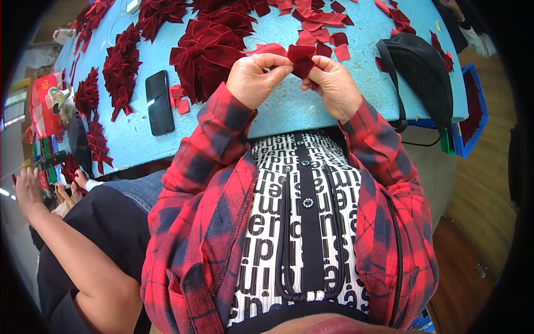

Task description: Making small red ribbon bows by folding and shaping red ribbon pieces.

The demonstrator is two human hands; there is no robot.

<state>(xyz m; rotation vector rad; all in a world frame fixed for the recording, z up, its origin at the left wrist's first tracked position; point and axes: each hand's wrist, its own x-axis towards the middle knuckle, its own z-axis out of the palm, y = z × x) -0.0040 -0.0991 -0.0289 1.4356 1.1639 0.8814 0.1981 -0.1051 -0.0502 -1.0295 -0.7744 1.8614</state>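
Above the near edge of the light blue table (219,125), both my hands pinch a small dark red velvet ribbon piece (302,60). My left hand (257,79) closes thumb and forefinger on its left side. From the right, my right hand (336,88) grips its lower edge between thumb and fingers. A lighter red ribbon strip (268,49) shows just beyond my left fingers; whether it joins the held piece I cannot tell. Left of my left hand lies a big pile of dark red velvet bows (203,58). Loose red ribbon pieces (320,34) are scattered beyond my hands.
A black phone (159,103) lies beside small red scraps (179,100). More bow bundles (120,69) spread leftward. A black bag (420,78) rests at the right edge, near a blue crate (481,106). At my left sits another person, whose arm (83,261) shows.
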